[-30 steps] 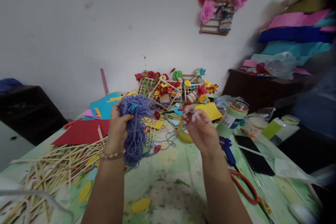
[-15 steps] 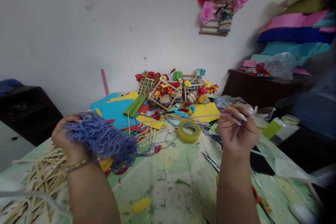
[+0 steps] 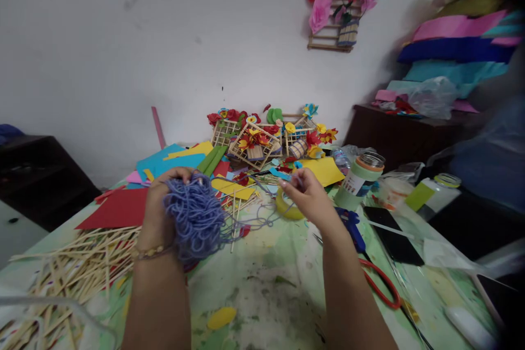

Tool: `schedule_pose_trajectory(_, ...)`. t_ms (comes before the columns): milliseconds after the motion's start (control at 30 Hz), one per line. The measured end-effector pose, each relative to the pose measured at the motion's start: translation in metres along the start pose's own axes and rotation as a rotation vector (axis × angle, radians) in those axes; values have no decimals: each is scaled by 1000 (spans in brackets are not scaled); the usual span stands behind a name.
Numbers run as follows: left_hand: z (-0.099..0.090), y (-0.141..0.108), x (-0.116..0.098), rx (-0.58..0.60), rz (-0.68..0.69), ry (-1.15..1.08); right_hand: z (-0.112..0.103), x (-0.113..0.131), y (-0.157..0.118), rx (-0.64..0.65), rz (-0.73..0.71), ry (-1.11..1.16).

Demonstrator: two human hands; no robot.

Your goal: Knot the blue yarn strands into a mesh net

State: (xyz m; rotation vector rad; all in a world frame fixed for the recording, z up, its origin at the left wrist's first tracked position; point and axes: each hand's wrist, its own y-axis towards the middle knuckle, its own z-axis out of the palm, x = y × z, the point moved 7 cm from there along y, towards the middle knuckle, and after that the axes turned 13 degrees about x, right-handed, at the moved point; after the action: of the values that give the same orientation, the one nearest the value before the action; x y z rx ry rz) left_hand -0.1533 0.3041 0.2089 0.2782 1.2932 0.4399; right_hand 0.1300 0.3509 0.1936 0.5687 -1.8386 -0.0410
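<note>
My left hand point(image 3: 158, 210) is closed around a tangled bundle of purple-blue yarn point(image 3: 194, 219), held up over the table. Loose strands trail from the bundle rightward across the tabletop. My right hand point(image 3: 309, 197) is closed in a pinch at the fingertips, with a bit of the same yarn showing at them. Behind and below that hand, a roll of yellow tape point(image 3: 287, 208) is partly covered. Scissors with red handles point(image 3: 388, 298) lie under my right forearm, beside a blue glue gun point(image 3: 351, 229).
Wooden sticks point(image 3: 77, 262) are heaped at the left near a red paper sheet point(image 3: 117, 210). Small lattice frames with paper flowers point(image 3: 254, 145) stand against the wall. A jar point(image 3: 359, 180), a black phone point(image 3: 396, 235) and a white mouse point(image 3: 470, 328) are on the right.
My hands have come closer together: the left moved right with the yarn bundle, the right moved left. The strand stretched between them has slackened. The jar and glue gun now show more fully.
</note>
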Motion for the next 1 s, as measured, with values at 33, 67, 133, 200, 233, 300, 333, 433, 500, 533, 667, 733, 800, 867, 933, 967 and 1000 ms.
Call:
schedule_pose_trajectory(33, 10, 1, 1, 0, 10, -12, 15, 5, -1, 83, -1, 42)
schedule_pose_trajectory(67, 20, 1, 3, 7, 17, -22, 31, 10, -3, 173, 0, 75)
schedule_pose_trajectory(133, 35, 3, 10, 39, 15, -38, 61, 19, -7, 315, -16, 98)
schedule_pose_trajectory(200, 44, 5, 19, 97, -37, -19, 80, 25, -8, 385, -70, 62)
schedule_pose_trajectory(233, 44, 5, 24, 123, -81, 11, 85, 25, -7, 390, -92, 44)
schedule_pose_trajectory(300, 37, 7, 29, 147, -158, 110, 84, 20, -2, 359, -93, 29)
schedule_pose_trajectory(333, 31, 7, 27, 142, -163, 165, 81, 15, 0, 338, -76, 34)
schedule_pose_trajectory(433, 16, 6, 6, 114, -7, 251, 64, 8, 5, 250, -59, 16)
schedule_pose_trajectory(500, 21, 1, -8, 179, 96, 261, 59, 10, 4, 226, -95, -39)
schedule_pose_trajectory(533, 29, -1, -11, 241, 106, 285, 59, 13, 3, 232, -116, -49)
schedule_pose_trajectory(667, 71, -11, 0, 532, 5, 606, 66, 23, -1, 267, -195, 63)
schedule_pose_trajectory(733, 82, -12, 5, 569, 9, 795, 61, 25, 0, 187, -226, 88)
schedule_pose_trajectory(800, 84, -10, 9, 557, 22, 923, 52, 22, 1, 71, -217, 86)
schedule_pose_trajectory(867, 84, -8, 13, 555, 22, 1014, 44, 16, 2, -21, -186, 91)
schedule_pose_trajectory(933, 83, -6, 14, 529, 44, 1113, 38, 11, 3, -91, -172, 50)
schedule_pose_trajectory(967, 82, -5, 12, 484, 77, 1176, 36, 11, 3, -125, -178, -4)
schedule_pose_trajectory(1000, 81, -5, 8, 420, 124, 1245, 34, 10, 3, -158, -186, -73)
